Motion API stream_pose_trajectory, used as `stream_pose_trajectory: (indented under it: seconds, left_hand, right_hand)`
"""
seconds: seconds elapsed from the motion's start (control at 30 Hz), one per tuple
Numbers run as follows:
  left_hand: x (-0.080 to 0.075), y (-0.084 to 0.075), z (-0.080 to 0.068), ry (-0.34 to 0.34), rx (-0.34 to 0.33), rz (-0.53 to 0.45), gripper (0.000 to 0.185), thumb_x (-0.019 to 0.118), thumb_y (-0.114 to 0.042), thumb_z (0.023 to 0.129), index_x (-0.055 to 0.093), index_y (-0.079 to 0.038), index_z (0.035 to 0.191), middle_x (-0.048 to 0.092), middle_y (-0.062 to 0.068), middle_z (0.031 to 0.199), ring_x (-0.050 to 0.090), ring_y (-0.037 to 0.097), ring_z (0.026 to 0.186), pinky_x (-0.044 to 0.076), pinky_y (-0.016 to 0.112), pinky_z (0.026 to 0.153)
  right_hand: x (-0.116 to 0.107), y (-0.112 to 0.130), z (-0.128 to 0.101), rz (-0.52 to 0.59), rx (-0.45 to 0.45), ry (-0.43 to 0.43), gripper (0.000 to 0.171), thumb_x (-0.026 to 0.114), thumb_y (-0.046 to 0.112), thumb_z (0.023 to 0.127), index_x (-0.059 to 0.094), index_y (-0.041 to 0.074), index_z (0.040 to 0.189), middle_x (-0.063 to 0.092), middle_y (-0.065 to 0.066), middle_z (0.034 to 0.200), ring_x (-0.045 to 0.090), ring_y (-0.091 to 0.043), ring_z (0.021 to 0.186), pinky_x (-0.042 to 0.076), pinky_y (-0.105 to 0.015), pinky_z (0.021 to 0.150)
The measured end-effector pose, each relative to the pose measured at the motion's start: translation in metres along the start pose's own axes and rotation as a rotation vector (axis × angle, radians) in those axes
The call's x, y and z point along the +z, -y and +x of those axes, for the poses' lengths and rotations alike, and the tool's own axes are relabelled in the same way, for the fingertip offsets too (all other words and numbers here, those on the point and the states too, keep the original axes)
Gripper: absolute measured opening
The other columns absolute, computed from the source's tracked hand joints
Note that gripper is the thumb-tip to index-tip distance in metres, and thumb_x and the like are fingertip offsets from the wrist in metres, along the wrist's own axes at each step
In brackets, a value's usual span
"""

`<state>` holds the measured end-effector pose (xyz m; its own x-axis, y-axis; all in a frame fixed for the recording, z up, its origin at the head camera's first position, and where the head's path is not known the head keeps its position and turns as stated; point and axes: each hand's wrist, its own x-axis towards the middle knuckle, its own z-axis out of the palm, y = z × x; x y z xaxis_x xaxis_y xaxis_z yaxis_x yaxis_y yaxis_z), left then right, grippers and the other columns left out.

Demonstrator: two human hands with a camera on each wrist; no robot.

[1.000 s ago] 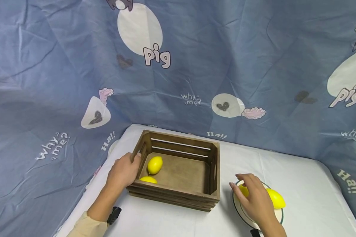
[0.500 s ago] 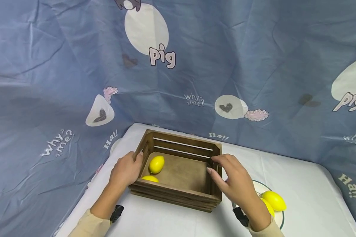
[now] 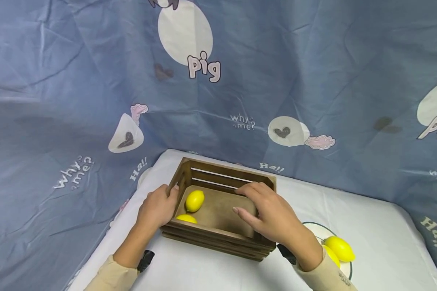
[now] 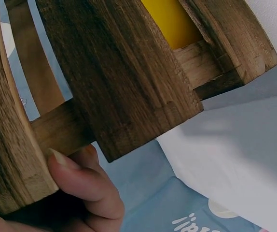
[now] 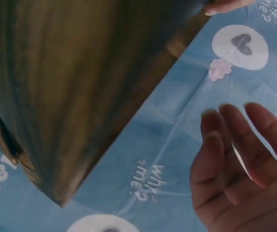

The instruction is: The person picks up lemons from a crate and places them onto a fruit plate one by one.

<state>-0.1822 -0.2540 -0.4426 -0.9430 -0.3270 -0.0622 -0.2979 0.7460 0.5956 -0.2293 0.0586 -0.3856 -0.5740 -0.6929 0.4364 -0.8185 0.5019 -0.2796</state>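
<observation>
A blue cartoon-print cloth [image 3: 313, 72] hangs as a backdrop behind and around a white table [image 3: 368, 226]; on the table sits a dark wooden crate [image 3: 218, 236], open at the top, its slatted far wall facing the backdrop; to the right of the crate, close by, a white plate [image 3: 315, 230] with a dark rim holds two lemons [image 3: 339, 247], partly hidden by the right forearm; the right hand [image 3: 267, 212] hovers over the right half of the crate, palm down, fingers spread and relaxed, holding nothing; the left hand [image 3: 155, 208] grips the crate's left wall, fingers curled over its top edge, and the left wrist view shows the thumb pressed against the wood from outside; inside the crate, near its left wall, lie two more lemons, one lemon [image 3: 194, 200] further back, another [image 3: 186, 218] against the near wall, half hidden by it.
</observation>
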Motion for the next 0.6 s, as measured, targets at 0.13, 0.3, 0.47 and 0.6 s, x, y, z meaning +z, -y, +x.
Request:
stream_pose_trajectory:
  seconds: [0.13, 0.3, 0.47, 0.6]
  left_hand:
    - [0.0, -0.001, 0.0, 0.002, 0.001, 0.004, 0.047, 0.039, -0.041, 0.111, 0.061, -0.003, 0.093, 0.059, 0.012, 0.075, 0.059, 0.029, 0.067, 0.044, 0.042, 0.053]
    - [0.0, -0.001, 0.0, -0.003, 0.005, 0.009, 0.047, 0.039, -0.041, 0.111, 0.062, -0.003, 0.095, 0.062, 0.014, 0.079, 0.062, 0.031, 0.07, 0.046, 0.045, 0.056]
    - [0.001, 0.0, 0.001, -0.008, 0.01, 0.012, 0.047, 0.039, -0.041, 0.11, 0.063, -0.002, 0.1, 0.066, 0.017, 0.086, 0.065, 0.033, 0.075, 0.049, 0.049, 0.059]
    - [0.001, 0.001, 0.001, -0.011, 0.012, 0.016, 0.048, 0.039, -0.041, 0.11, 0.064, -0.001, 0.102, 0.068, 0.018, 0.089, 0.066, 0.034, 0.077, 0.05, 0.051, 0.062]
  right_hand:
    - [-0.006, 0.005, 0.005, 0.001, -0.02, 0.063, 0.04, 0.071, 0.044, 0.098, 0.068, 0.017, 0.127, 0.066, 0.003, 0.127, 0.06, -0.016, 0.122, 0.051, -0.042, 0.1]
    - [-0.01, 0.013, 0.02, -0.014, -0.061, 0.133, 0.042, 0.07, 0.044, 0.099, 0.067, 0.016, 0.13, 0.066, 0.002, 0.126, 0.062, -0.017, 0.116, 0.053, -0.041, 0.095]
    - [-0.003, 0.017, 0.039, -0.026, -0.08, 0.25, 0.045, 0.071, 0.043, 0.099, 0.066, 0.013, 0.134, 0.067, 0.0, 0.125, 0.064, -0.018, 0.112, 0.055, -0.04, 0.089]
    - [0.01, 0.018, 0.053, -0.058, -0.073, 0.378, 0.051, 0.071, 0.043, 0.1, 0.063, 0.012, 0.139, 0.067, -0.001, 0.124, 0.066, -0.019, 0.107, 0.056, -0.039, 0.086]
